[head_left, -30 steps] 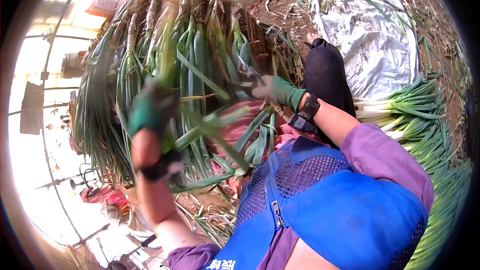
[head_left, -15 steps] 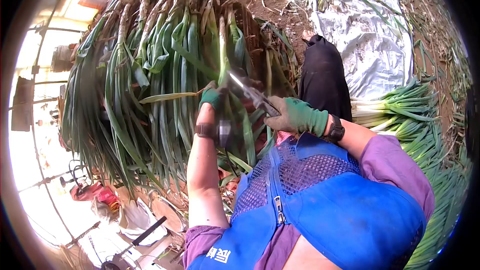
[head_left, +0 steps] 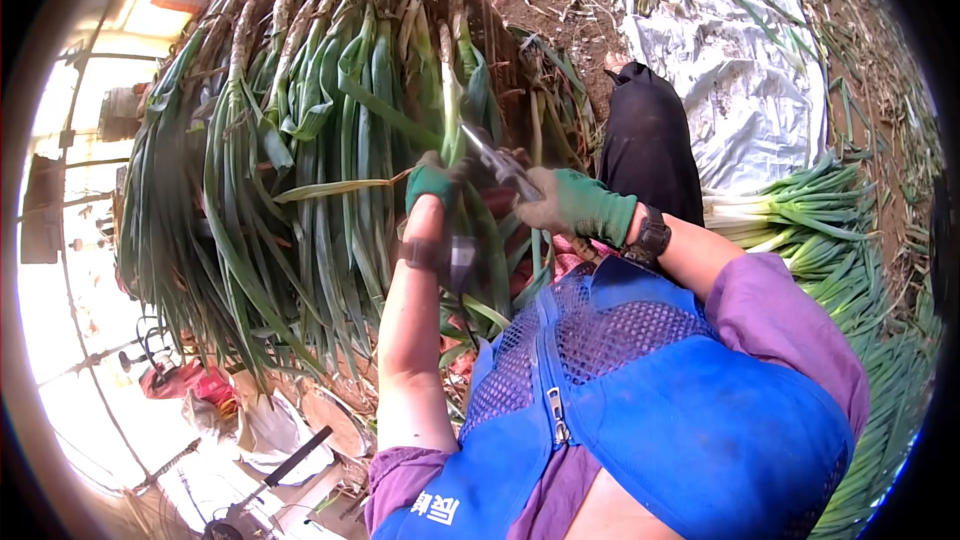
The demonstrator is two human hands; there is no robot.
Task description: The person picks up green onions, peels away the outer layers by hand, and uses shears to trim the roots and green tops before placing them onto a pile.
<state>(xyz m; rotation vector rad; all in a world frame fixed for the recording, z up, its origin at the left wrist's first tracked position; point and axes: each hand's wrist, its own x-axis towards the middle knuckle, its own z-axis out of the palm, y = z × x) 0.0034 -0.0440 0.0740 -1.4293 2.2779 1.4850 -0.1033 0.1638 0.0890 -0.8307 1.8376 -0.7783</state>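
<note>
My left hand (head_left: pixel 432 182), in a green glove with a dark palm, is closed round the leafy part of a long green onion (head_left: pixel 449 110). Its pale stem points up and away from me, with the root end at the top. My right hand (head_left: pixel 572 202), gloved too, grips a slim grey metal-tipped tool (head_left: pixel 500 162). The tool's tip sits right at the onion's stem, just above my left hand; motion blur hides what kind of tool it is. Beneath both hands spreads a thick pile of unpeeled green onions (head_left: pixel 330 170), roots away from me and leaves hanging towards me.
Cleaned green onions with white stems (head_left: pixel 790 215) lie in a heap to the right. Behind them a white sheet (head_left: pixel 720 70) covers the soil. My dark-clad leg (head_left: pixel 650 140) stands between pile and sheet. Bags and a black-handled item (head_left: pixel 298 462) are at lower left.
My right hand and the tool have shifted slightly left and up, nearer the stem. My left hand keeps its hold on the green onion, a little higher.
</note>
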